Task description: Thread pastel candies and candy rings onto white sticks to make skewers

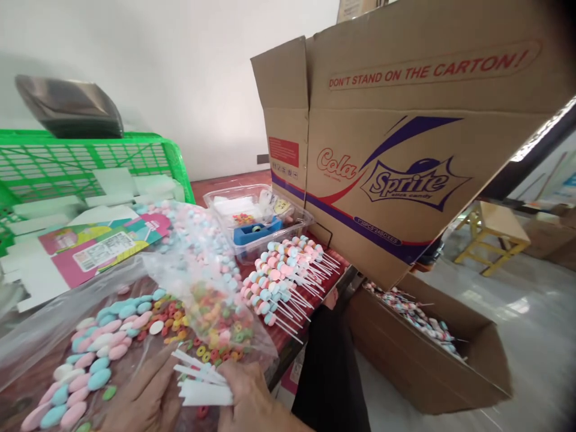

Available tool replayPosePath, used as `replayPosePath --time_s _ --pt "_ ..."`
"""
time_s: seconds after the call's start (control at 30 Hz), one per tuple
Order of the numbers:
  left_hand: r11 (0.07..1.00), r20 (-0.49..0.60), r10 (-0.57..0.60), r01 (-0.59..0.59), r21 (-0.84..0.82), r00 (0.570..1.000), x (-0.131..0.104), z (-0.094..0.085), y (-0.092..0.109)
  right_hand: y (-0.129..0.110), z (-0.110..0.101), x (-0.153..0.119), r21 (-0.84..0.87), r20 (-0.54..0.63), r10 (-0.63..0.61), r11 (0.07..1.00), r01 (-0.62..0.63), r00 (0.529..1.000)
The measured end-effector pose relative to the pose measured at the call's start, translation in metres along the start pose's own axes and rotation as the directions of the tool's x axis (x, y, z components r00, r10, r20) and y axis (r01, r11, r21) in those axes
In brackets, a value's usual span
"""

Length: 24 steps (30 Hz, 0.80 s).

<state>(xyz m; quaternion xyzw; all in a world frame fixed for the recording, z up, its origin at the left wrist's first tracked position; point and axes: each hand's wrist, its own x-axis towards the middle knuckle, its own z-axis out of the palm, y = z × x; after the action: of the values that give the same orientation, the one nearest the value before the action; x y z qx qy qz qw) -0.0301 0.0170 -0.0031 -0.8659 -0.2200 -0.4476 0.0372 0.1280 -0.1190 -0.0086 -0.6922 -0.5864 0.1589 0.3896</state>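
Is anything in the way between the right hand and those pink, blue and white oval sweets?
Yes. The bare left hand lies between the bare right hand, which holds thin white sticks, and the pink, blue and white oval sweets.

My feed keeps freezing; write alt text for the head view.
A person's right hand holds a bundle of white sticks, the left hand close beside it. Nearby lie pastel candies, colorful rings and rows of candy skewers.
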Motion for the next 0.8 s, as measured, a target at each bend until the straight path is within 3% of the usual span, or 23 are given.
replayPosePath --time_s 0.1,0.17,0.3,0.43,0.5,0.6,0.7,0.8 --pt "0.984 0.037 0.140 -0.144 0.109 0.989 0.002 -0.006 0.001 -0.007 0.002 0.003 -0.024 -0.023 -0.076 0.997 0.076 0.997" --pt "0.981 0.047 0.150 -0.154 0.119 0.988 0.004 -0.012 0.009 -0.010 0.003 0.004 0.007 -0.031 -0.116 0.993 0.116 0.993" --pt "0.997 0.030 0.048 -0.050 0.066 0.998 -0.001 -0.028 0.047 -0.008 0.009 -0.004 0.145 -0.108 -0.138 0.978 0.153 0.985" --pt "0.990 0.140 -0.136 0.138 -0.002 0.981 -0.008 -0.031 0.074 0.012 0.029 -0.013 0.183 -0.176 -0.209 0.953 0.240 0.962" --pt "0.978 0.188 -0.184 0.199 -0.062 0.965 -0.011 -0.029 0.077 0.022 0.039 -0.014 0.179 -0.145 -0.239 0.948 0.263 0.960" --pt "0.969 0.174 -0.208 0.227 -0.095 0.962 -0.014 -0.028 0.079 0.029 0.046 -0.013 0.231 -0.084 -0.238 0.940 0.251 0.968" --pt "0.964 0.192 -0.201 0.229 -0.137 0.960 -0.015 -0.030 0.079 0.026 0.041 -0.008 0.282 -0.095 -0.197 0.935 0.216 0.976" --pt "0.955 0.182 -0.167 0.205 -0.214 0.969 -0.016 -0.037 0.065 0.022 0.030 0.001 0.294 -0.135 -0.139 0.940 0.174 0.981"
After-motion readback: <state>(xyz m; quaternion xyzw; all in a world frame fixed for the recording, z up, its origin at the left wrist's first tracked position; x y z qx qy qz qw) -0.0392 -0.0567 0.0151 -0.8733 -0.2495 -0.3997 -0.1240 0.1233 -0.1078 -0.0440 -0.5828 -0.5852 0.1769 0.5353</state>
